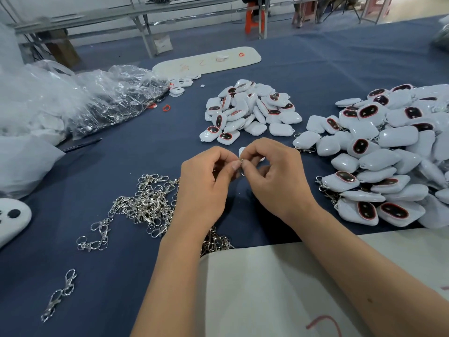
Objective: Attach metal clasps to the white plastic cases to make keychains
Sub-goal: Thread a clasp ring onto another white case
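Right now a small metal clasp (241,164) is pinched between the fingertips of the left hand (206,186) and the right hand (277,176) – a white case (243,150) is tucked behind the right hand's curled fingers, above the blue cloth (121,263). Loose clasps (145,205) are piled nearby.

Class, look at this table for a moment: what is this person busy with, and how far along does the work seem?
A person is fitting a metal clasp onto a white plastic case, pinching the clasp between the left hand and right hand. Loose clasps lie heaped at the left. A smaller pile of cases sits beyond the hands, and a large pile at the right, several already with clasps.
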{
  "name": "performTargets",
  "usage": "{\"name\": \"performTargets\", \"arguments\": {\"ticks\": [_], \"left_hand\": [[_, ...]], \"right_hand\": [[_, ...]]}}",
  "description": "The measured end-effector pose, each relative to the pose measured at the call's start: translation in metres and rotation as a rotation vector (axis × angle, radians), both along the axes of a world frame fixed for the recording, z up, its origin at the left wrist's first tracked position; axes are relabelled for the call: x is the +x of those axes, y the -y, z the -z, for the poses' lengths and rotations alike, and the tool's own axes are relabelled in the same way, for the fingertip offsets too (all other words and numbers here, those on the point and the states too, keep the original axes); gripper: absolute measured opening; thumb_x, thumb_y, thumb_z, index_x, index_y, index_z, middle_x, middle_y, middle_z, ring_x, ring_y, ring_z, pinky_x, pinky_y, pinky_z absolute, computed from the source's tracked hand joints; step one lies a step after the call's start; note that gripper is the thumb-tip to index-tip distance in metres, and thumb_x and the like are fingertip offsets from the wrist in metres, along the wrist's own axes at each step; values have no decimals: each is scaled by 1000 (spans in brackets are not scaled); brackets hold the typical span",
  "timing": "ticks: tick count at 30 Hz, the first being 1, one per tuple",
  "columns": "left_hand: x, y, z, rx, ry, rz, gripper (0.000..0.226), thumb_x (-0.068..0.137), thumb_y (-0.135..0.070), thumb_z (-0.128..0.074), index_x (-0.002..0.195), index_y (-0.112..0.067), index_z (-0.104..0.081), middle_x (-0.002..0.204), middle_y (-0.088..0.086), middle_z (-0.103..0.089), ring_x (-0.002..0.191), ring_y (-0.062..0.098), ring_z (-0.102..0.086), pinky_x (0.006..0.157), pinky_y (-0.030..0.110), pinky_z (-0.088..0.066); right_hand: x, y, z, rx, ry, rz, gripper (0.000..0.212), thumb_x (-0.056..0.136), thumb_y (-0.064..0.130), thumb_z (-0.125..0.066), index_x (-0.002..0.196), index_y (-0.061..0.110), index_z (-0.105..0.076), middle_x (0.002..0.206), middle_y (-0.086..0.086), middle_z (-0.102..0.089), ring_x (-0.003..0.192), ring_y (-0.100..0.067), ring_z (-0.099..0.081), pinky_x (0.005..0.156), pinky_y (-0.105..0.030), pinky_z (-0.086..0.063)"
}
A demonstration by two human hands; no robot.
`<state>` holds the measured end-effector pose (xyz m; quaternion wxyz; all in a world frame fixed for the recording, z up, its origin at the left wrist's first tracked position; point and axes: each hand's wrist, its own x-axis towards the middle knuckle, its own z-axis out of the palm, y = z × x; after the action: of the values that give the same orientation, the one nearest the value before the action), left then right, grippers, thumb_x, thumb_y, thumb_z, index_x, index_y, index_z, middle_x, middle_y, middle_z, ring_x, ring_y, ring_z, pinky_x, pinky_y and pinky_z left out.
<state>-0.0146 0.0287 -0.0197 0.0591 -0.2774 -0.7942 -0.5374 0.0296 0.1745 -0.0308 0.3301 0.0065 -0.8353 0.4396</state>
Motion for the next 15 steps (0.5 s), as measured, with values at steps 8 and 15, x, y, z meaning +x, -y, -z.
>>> {"name": "performTargets", "arguments": {"ticks": [8,15], "left_hand": [[-2,-1,3,-63,-51,-20,14,95,-7,-64,85,-17,-68,76,-7,-70,75,15,-70,75,44,-59],[-2,-2,2,-88,-117,-37,14,97,-5,-62,88,-13,-68,80,-6,-71,78,14,-71,75,44,-59]], "right_hand": [[-2,0,1,153,-35,3,11,85,-1,-65,81,9,-63,83,-1,-62,73,-21,-58,60,-40,-51],[-2,0,1,187,-49,25,10,86,1,-62,82,10,-63,84,0,-60,73,-19,-56,59,-35,-49]]}}
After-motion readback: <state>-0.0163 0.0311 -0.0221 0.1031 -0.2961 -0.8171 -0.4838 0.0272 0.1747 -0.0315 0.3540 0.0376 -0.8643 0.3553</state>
